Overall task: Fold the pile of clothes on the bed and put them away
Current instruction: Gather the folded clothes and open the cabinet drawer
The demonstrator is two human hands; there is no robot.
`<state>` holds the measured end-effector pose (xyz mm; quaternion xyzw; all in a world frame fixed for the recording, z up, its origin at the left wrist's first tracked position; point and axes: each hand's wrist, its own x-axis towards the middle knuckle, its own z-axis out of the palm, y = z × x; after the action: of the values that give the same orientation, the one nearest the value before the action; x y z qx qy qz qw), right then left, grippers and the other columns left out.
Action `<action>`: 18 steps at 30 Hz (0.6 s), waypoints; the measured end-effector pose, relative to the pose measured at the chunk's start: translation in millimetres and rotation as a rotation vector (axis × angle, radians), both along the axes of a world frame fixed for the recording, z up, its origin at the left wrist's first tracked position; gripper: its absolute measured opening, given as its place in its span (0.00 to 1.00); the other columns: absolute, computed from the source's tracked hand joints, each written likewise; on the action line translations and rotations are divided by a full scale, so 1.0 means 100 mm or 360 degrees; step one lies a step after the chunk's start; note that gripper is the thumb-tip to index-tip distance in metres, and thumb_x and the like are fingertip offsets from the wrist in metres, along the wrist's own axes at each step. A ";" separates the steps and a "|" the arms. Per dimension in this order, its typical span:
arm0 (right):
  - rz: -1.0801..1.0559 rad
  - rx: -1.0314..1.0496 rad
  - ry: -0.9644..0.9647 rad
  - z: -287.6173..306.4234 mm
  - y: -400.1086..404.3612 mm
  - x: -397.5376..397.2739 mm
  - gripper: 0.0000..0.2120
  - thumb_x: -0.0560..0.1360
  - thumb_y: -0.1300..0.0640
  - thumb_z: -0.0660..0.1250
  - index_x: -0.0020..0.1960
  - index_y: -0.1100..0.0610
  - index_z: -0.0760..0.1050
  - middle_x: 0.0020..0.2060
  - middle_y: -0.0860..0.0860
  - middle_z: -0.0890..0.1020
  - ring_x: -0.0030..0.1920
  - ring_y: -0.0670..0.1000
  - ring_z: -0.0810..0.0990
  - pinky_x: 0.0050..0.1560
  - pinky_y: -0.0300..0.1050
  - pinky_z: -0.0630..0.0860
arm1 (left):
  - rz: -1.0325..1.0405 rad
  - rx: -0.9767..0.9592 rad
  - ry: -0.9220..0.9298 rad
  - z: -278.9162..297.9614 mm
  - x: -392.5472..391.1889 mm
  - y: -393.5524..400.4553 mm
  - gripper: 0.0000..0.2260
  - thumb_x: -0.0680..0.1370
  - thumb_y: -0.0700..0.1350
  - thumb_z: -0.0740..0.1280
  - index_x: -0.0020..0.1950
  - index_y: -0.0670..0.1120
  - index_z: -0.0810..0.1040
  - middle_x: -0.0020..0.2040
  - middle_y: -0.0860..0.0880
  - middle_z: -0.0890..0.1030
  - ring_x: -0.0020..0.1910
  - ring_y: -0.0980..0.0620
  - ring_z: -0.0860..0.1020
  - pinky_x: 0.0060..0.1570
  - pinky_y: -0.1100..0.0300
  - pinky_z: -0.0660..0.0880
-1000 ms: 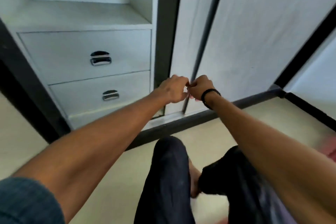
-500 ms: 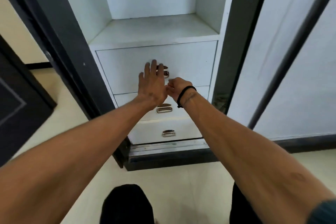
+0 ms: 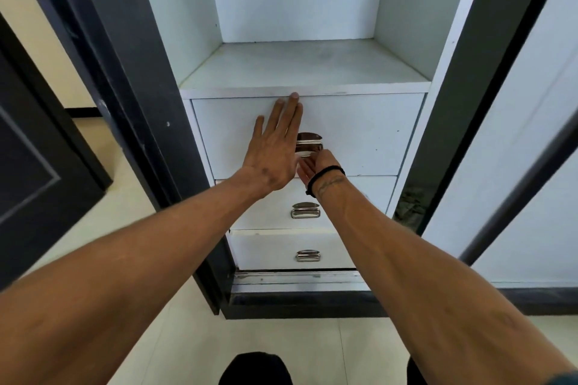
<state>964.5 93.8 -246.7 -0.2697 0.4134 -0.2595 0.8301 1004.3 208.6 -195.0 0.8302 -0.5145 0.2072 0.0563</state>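
Observation:
No clothes are in view. A white wardrobe stands open in front of me, with a bare shelf (image 3: 300, 69) above three drawers. My left hand (image 3: 273, 150) lies flat on the front of the top drawer (image 3: 362, 131), fingers straight and pointing up to its top edge. My right hand (image 3: 317, 164), a black band round its wrist, is just below the top drawer's chrome handle (image 3: 310, 141), and its curled fingertips hook the handle's lower edge.
The middle drawer (image 3: 353, 197) and the bottom drawer (image 3: 269, 251) each carry a chrome handle and look shut. A dark door frame (image 3: 125, 72) and a dark door (image 3: 28, 150) are at the left, white sliding doors (image 3: 516, 134) at the right. My knees (image 3: 255, 369) are over the tiled floor.
My view swung from the sliding door's edge to the open drawer section. Both hands left that edge; the left now presses the top drawer front, and the right has taken its handle.

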 end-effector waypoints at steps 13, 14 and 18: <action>-0.0011 0.0046 -0.0813 0.22 0.24 -0.40 0.27 0.67 0.34 0.78 0.46 0.57 0.75 0.29 0.50 0.73 0.30 0.50 0.73 0.45 0.48 0.80 | 0.0019 -0.0166 0.0122 -0.10 -0.19 0.04 0.47 0.81 0.63 0.63 0.83 0.43 0.36 0.83 0.45 0.35 0.83 0.44 0.35 0.80 0.38 0.39; 0.0005 -0.0002 -0.0781 0.20 0.25 -0.40 0.29 0.66 0.33 0.79 0.48 0.57 0.76 0.29 0.50 0.74 0.30 0.49 0.74 0.46 0.49 0.81 | 0.0011 -0.0196 0.0114 -0.12 -0.23 0.06 0.47 0.81 0.64 0.63 0.84 0.43 0.37 0.84 0.45 0.35 0.83 0.44 0.36 0.80 0.37 0.39; 0.0026 -0.0114 -0.0701 0.18 0.32 -0.53 0.26 0.67 0.37 0.79 0.48 0.58 0.79 0.31 0.52 0.81 0.32 0.50 0.80 0.47 0.51 0.83 | 0.0014 -0.0228 0.0039 -0.07 -0.35 0.09 0.50 0.78 0.62 0.67 0.84 0.43 0.38 0.84 0.44 0.37 0.83 0.43 0.36 0.79 0.36 0.39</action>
<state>911.9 126.2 -228.5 -0.2390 0.2103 -0.3199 0.8923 969.3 217.7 -202.1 0.8288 -0.4939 0.2336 0.1211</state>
